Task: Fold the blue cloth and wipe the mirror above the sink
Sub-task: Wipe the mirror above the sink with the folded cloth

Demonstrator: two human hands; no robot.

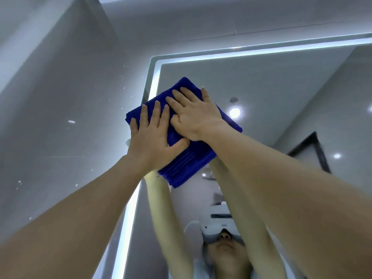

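The blue cloth point(189, 164) is folded into a thick square and lies pressed flat against the mirror point(261, 83) near its upper left corner. My left hand point(155, 135) presses on the cloth's lower left part with fingers spread. My right hand point(195, 113) lies flat on the cloth's upper part, its fingers partly over my left hand's fingertips. Both arms reach upward. The sink is out of sight below.
A lit strip point(155, 85) runs along the mirror's left and top edges. Grey tiled wall point(60, 97) stands to the left of the mirror. The mirror reflects a person with raised arms, ceiling spotlights and a dark frame at the right.
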